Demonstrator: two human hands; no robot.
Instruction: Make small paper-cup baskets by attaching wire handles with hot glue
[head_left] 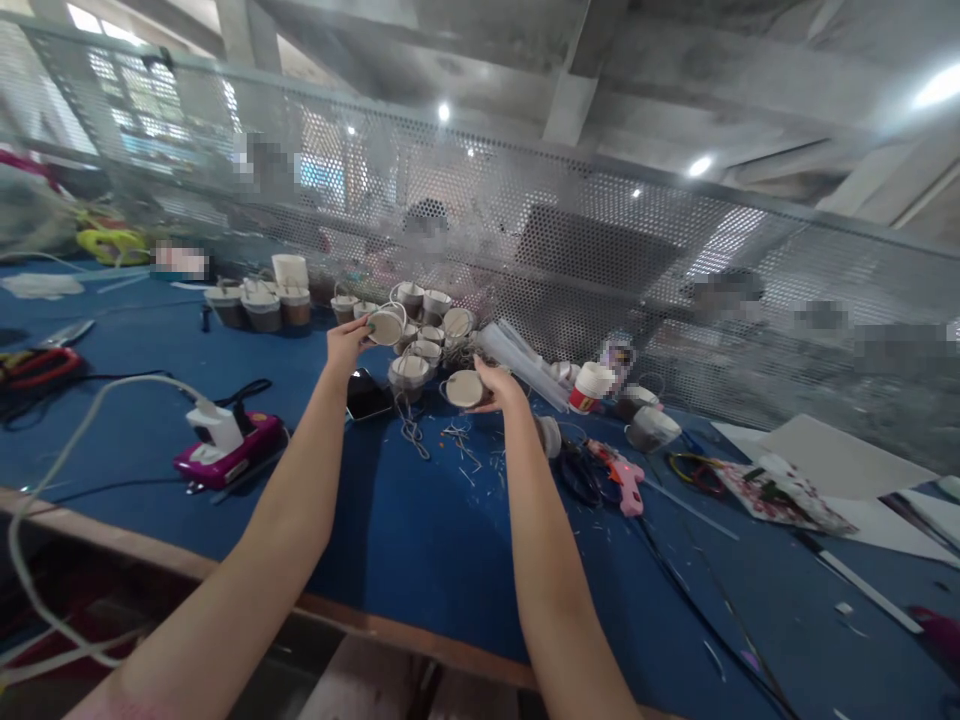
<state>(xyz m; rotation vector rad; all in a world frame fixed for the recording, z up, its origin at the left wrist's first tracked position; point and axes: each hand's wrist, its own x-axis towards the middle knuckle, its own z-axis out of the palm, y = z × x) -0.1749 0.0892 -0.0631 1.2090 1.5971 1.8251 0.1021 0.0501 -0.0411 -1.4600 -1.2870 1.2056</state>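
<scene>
Both bare arms stretched across blue worktable (420,540). Left hand (346,340) pinches small round cup (386,325) by rim, held above cluster of like cups (424,345). Right hand (496,385) grips second cup (465,388), flat face toward camera, just beside cluster. Dark phone (367,393) lies flat between wrists. Pink glue gun (619,478) and scissors (576,470) lie right of right forearm. Pink power strip (229,455) with white charger (214,425) sits left. Perforated metal screen (675,300) backs table.
</scene>
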